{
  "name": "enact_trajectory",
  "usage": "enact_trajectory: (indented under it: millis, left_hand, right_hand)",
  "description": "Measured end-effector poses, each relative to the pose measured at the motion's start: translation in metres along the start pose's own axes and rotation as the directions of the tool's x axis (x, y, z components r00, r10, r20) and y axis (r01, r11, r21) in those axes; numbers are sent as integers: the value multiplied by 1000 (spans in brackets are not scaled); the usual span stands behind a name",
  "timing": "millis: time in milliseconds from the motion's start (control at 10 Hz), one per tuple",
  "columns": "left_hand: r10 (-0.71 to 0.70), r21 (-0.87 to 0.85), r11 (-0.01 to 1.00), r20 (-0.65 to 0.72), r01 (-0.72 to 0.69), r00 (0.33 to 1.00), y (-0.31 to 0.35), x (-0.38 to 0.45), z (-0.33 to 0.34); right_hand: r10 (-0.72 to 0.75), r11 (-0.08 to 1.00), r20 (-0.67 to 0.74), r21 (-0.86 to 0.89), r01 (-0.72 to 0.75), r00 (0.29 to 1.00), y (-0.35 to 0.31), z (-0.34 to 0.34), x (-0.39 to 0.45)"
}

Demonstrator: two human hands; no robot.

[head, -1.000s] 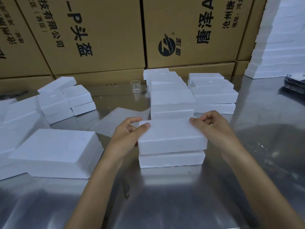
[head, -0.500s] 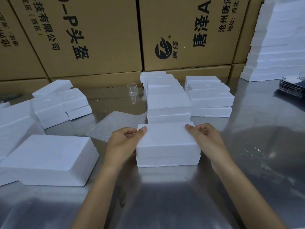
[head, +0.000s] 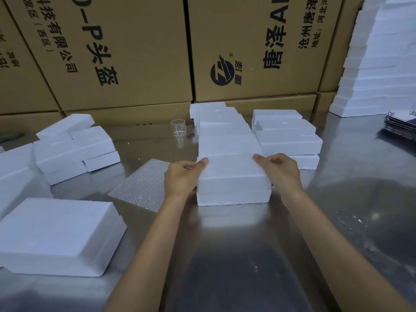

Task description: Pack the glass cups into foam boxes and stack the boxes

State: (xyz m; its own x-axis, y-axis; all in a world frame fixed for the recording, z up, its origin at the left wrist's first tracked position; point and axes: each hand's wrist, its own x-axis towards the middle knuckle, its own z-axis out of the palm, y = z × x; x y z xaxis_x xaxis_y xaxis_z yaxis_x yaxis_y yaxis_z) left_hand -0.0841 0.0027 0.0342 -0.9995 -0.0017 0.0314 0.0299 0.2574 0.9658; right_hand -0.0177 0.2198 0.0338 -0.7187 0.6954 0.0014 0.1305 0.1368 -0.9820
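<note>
A wall of brown cartons point(head: 139, 52) is seen along the far edge of the steel table point(head: 247, 255), and a tall pile of white foam point(head: 382, 70) is stood at the far right corner; a large foam block point(head: 56, 235) is laid near the left edge, with smaller foam pieces point(head: 74, 147) behind it; a row of closed foam boxes point(head: 227, 131) is stacked toward the far edge in the middle, and a second stack point(head: 288, 136) is placed just to the right of it; a sheet of bubble wrap point(head: 144, 185) is spread left of the centre; one glass cup point(head: 179, 129) is left upright near the far edge, well apart from the hands. The foam box point(head: 231, 179) being handled is found in the middle of the table, its long axis running from left to right, so that one short end is presented to each hand; the lid appears to be seated on the lower half, though a thin seam is visible. The left hand point(head: 182, 179) is held at the left end with the thumb laid on the top far corner; the right hand point(head: 281, 172) is held at the right end in the same manner; both are curled round the box, which is kept between them, equally near to each. It is judged that the box can be carried forward to the stack directly behind it.
</note>
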Motion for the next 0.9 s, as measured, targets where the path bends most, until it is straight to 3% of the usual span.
enact_trajectory:
  millis: [500,600,700,800,900]
  left_hand:
    - [-6,-26,1000,-6,6,1000,0,4,0]
    - [-28,-19,999,14,28,999,0,6,-1]
    - [-3,34,999,-41,5,999,3,2,1]
    - [156,59,987,-221,-146,963,7,-27,-5]
    - [245,-33,966,-216,-258,945,8,-65,-30]
  right_hand:
    - [-10,999,-54,34,12,999,10,5,6]
    - [-45,999,-67,-33,43,997,7,6,0]
    - [-278,906,-145,-367,209,950,-4,0,-14]
    - [-483,830,-179,-406,383,857,-24,-10,-37]
    - [-636,763,-229,-47,644,737,-61,-65,-59]
